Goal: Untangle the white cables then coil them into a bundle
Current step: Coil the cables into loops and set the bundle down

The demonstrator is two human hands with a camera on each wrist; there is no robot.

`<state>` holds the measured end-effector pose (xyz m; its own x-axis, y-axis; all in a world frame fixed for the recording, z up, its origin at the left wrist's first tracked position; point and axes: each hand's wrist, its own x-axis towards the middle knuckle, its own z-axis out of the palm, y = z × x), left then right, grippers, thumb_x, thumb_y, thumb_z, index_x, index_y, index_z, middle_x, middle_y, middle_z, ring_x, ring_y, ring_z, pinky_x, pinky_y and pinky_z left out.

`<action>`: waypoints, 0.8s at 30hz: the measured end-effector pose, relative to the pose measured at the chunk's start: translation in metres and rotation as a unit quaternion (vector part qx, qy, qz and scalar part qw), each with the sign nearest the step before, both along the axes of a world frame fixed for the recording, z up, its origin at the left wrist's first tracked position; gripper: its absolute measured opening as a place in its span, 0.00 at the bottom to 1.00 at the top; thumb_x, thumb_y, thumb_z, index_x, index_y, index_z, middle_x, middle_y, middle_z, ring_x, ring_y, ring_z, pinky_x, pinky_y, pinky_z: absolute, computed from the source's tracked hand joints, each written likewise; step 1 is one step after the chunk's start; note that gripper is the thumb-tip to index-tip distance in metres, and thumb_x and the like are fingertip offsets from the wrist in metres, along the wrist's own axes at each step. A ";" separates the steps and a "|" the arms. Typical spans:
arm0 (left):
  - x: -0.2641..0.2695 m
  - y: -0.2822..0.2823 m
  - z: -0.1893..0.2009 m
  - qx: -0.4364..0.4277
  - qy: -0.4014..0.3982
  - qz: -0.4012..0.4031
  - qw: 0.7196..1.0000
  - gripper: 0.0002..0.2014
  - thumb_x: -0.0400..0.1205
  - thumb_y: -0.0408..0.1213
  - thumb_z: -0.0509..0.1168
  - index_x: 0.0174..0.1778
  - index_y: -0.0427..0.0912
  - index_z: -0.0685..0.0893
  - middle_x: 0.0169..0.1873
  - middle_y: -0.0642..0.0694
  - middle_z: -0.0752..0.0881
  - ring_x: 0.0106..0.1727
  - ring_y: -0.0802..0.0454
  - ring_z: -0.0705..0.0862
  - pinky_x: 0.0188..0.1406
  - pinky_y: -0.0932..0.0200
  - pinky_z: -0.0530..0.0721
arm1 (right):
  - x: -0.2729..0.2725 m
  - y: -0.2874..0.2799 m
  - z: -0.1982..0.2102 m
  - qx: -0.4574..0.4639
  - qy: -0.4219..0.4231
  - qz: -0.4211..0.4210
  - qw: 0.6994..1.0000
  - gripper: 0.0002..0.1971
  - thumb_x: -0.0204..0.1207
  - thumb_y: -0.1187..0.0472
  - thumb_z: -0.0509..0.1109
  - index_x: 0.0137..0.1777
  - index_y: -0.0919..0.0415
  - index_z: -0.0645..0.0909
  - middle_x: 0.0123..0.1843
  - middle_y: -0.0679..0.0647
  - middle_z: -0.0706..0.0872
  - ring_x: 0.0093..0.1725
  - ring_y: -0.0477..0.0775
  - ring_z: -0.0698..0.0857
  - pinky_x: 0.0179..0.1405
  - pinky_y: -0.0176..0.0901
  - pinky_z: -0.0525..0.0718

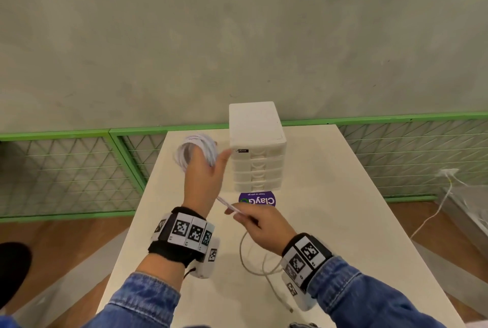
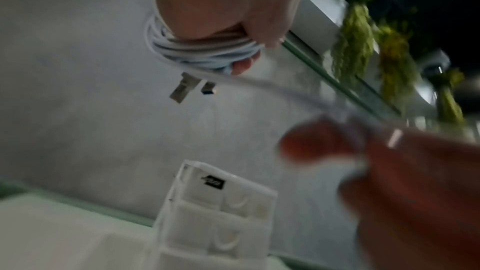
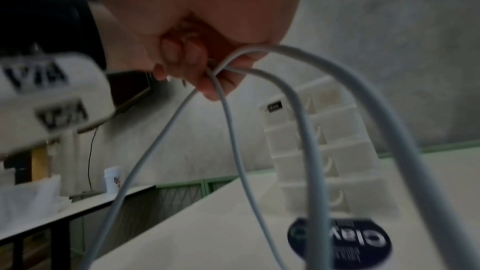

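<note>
White cables [image 1: 196, 149] were held coiled around the left hand [image 1: 203, 177], raised above the table [image 1: 330, 195].
The free strands were pinched in the right hand [image 1: 260, 224], the slack looped onto the table near its front edge; a drawer unit [image 1: 257, 148] stood just beside the left hand.

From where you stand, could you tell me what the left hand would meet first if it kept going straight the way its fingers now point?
Probably nothing on the table: the left hand, holding the cable coil, points up and away, passing left of the drawer unit toward the wall. Depth is unclear.
</note>
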<state>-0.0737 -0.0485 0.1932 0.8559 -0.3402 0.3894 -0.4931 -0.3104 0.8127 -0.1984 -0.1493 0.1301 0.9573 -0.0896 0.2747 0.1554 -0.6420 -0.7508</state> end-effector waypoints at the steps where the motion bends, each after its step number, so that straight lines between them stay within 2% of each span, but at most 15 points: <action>1: -0.001 0.001 -0.004 0.104 -0.021 -0.012 0.994 0.23 0.78 0.56 0.63 0.48 0.36 0.70 0.32 0.44 0.77 0.29 0.48 0.75 0.27 0.56 0.73 | 0.002 -0.002 0.005 0.001 -0.034 -0.007 0.999 0.12 0.81 0.53 0.61 0.56 0.51 0.84 0.37 0.40 0.86 0.31 0.38 0.77 0.35 0.27 0.73; 2: -0.001 0.001 -0.007 0.165 -0.024 -0.037 0.985 0.23 0.78 0.56 0.63 0.45 0.37 0.69 0.29 0.45 0.75 0.28 0.49 0.74 0.26 0.57 0.71 | 0.004 -0.007 0.009 0.004 -0.061 -0.016 0.998 0.14 0.80 0.51 0.60 0.56 0.53 0.85 0.40 0.44 0.88 0.35 0.38 0.79 0.38 0.28 0.75; 3: -0.003 0.001 -0.009 0.180 -0.006 -0.070 0.981 0.21 0.79 0.55 0.64 0.43 0.38 0.70 0.29 0.46 0.74 0.27 0.50 0.73 0.26 0.59 0.71 | 0.005 -0.013 0.012 0.004 -0.078 -0.028 0.997 0.15 0.79 0.49 0.60 0.54 0.53 0.86 0.42 0.46 0.89 0.38 0.40 0.82 0.41 0.29 0.76; 4: -0.003 0.002 -0.012 0.176 0.032 -0.107 0.978 0.19 0.80 0.54 0.64 0.40 0.40 0.70 0.28 0.46 0.74 0.27 0.51 0.73 0.27 0.61 0.72 | 0.006 -0.019 0.014 0.001 -0.086 -0.038 0.996 0.14 0.78 0.49 0.61 0.52 0.54 0.86 0.43 0.47 0.90 0.41 0.41 0.83 0.42 0.31 0.78; 6: -0.008 0.004 -0.011 0.164 0.131 -0.188 0.959 0.19 0.81 0.55 0.63 0.36 0.42 0.72 0.24 0.47 0.76 0.24 0.51 0.74 0.25 0.58 0.73 | 0.007 -0.033 0.016 0.006 -0.071 -0.049 0.996 0.09 0.77 0.52 0.66 0.47 0.54 0.86 0.40 0.44 0.89 0.40 0.42 0.83 0.42 0.32 0.79; 8: -0.013 0.006 -0.008 0.194 0.201 -0.262 0.924 0.22 0.76 0.59 0.68 0.37 0.41 0.73 0.21 0.46 0.78 0.22 0.49 0.74 0.22 0.57 0.72 | 0.006 -0.046 0.015 0.009 -0.046 -0.065 0.997 0.07 0.73 0.51 0.68 0.43 0.53 0.84 0.36 0.41 0.85 0.38 0.39 0.81 0.38 0.30 0.77; 10: -0.013 0.008 -0.005 0.258 0.214 -0.285 0.898 0.28 0.66 0.59 0.76 0.45 0.40 0.76 0.27 0.42 0.83 0.23 0.49 0.77 0.23 0.57 0.75 | 0.005 -0.059 0.011 -0.005 -0.030 -0.079 0.996 0.08 0.71 0.50 0.69 0.40 0.54 0.82 0.36 0.44 0.84 0.38 0.41 0.80 0.38 0.32 0.76; 12: -0.009 0.012 -0.004 0.303 0.182 -0.255 0.900 0.28 0.66 0.52 0.78 0.53 0.40 0.77 0.42 0.39 0.86 0.31 0.49 0.82 0.31 0.52 0.81 | 0.002 -0.073 0.004 -0.025 -0.003 -0.104 0.994 0.08 0.73 0.53 0.71 0.38 0.57 0.81 0.35 0.48 0.83 0.38 0.45 0.79 0.40 0.39 0.76; 14: -0.005 0.017 0.001 0.277 0.151 -0.200 0.928 0.23 0.71 0.47 0.75 0.57 0.40 0.78 0.48 0.42 0.85 0.39 0.49 0.85 0.40 0.51 0.83 | -0.005 -0.090 -0.008 -0.050 0.047 -0.146 0.987 0.10 0.76 0.54 0.70 0.36 0.55 0.77 0.33 0.47 0.79 0.37 0.48 0.77 0.39 0.41 0.73; 15: -0.002 0.019 0.004 0.237 0.150 -0.176 0.943 0.20 0.73 0.44 0.74 0.56 0.40 0.78 0.46 0.44 0.85 0.39 0.50 0.84 0.39 0.52 0.82 | -0.010 -0.099 -0.016 -0.055 0.080 -0.167 0.981 0.09 0.76 0.53 0.69 0.36 0.53 0.76 0.33 0.46 0.79 0.39 0.49 0.77 0.40 0.40 0.72; 17: 0.002 0.023 0.011 0.157 0.153 -0.142 0.965 0.15 0.74 0.41 0.74 0.51 0.41 0.80 0.38 0.46 0.83 0.31 0.53 0.80 0.30 0.57 0.80 | -0.023 -0.112 -0.032 -0.043 0.138 -0.191 0.971 0.09 0.77 0.52 0.68 0.38 0.53 0.78 0.36 0.50 0.82 0.42 0.52 0.79 0.42 0.43 0.73; 19: 0.006 0.025 0.016 0.109 0.145 -0.103 0.978 0.11 0.74 0.39 0.74 0.47 0.42 0.80 0.34 0.44 0.82 0.27 0.50 0.77 0.26 0.58 0.77 | -0.032 -0.118 -0.042 -0.008 0.177 -0.202 0.963 0.11 0.77 0.51 0.68 0.36 0.54 0.79 0.35 0.52 0.83 0.41 0.55 0.80 0.41 0.44 0.74; 22: 0.013 0.026 0.016 0.028 0.149 -0.032 0.988 0.10 0.74 0.38 0.74 0.46 0.43 0.79 0.33 0.42 0.81 0.29 0.47 0.77 0.27 0.57 0.77 | -0.039 -0.116 -0.048 0.021 0.197 -0.212 0.957 0.16 0.73 0.47 0.71 0.29 0.52 0.76 0.31 0.49 0.79 0.37 0.53 0.78 0.38 0.41 0.72; 24: 0.020 0.028 0.014 -0.036 0.156 0.029 0.987 0.10 0.74 0.38 0.74 0.43 0.46 0.78 0.35 0.40 0.81 0.31 0.46 0.78 0.30 0.53 0.80 | -0.042 -0.115 -0.050 0.051 0.171 -0.232 0.956 0.14 0.68 0.46 0.75 0.30 0.52 0.79 0.34 0.50 0.80 0.38 0.50 0.79 0.38 0.37 0.73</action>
<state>-0.0534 -0.0204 0.2075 0.9549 -0.2689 0.1262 -0.1995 -0.2659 0.9431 -0.2405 -0.2642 0.0799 0.8399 -0.5367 -0.0809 -0.3951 -0.5023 -0.7692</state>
